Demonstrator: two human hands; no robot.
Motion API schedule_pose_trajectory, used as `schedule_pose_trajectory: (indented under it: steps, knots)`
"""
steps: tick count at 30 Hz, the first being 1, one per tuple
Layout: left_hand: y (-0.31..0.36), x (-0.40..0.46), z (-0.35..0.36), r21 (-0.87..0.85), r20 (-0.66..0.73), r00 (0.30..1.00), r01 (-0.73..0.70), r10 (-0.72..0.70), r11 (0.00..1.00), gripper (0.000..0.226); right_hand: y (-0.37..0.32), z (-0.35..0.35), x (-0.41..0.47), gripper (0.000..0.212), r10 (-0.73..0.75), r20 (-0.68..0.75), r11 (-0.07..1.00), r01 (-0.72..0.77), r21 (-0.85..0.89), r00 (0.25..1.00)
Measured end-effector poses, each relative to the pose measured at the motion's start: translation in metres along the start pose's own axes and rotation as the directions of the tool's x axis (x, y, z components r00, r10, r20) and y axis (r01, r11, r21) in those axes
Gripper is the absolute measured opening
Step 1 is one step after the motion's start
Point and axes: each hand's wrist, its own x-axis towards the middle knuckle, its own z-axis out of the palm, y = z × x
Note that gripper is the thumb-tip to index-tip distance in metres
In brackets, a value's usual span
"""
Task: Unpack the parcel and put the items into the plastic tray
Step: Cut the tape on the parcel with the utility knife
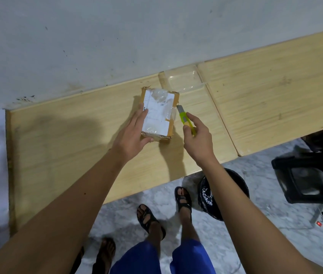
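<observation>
A: Where does the parcel (159, 113) sit relative to the hands?

B: It lies flat on the wooden table (73, 139), between the two hands. It is a small cardboard box with a white label on top and clear tape across it. The left hand (135, 133) rests on its left side, fingers spread flat over the label and the thumb hooked round the near corner, pressing on it rather than closing round it.

A: And the right hand (197, 139)?

B: It is just to the right of the box, closed on a yellow-green utility knife (186, 120). The knife points away from the person, its tip touching or almost touching the box's right edge near the far corner; which of the two cannot be told.

A: The plastic tray (182, 80)?

B: Clear, beyond both hands, just past the far edge of the parcel and near the wall (117, 36). Nothing can be made out inside it.

A: Anything else nearby?

B: A black bucket (212, 196) stands on the floor below the right forearm, and the person's sandalled feet show under the table edge.
</observation>
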Motion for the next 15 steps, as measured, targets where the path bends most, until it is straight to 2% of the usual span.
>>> schedule_pose_trajectory:
  steps: [4,15]
  knots:
    - [-0.006,0.002,0.005,-0.011,-0.058,0.996,-0.071,0.071,0.997,0.101,0.000,0.006,0.007,0.041,-0.021,0.033,1.000,0.021,-0.003,0.999]
    - [-0.003,0.008,-0.007,-0.114,0.032,0.998,0.066,-0.063,0.991,0.104,0.009,-0.005,0.008,0.042,-0.074,0.077,0.991,0.082,-0.105,0.994]
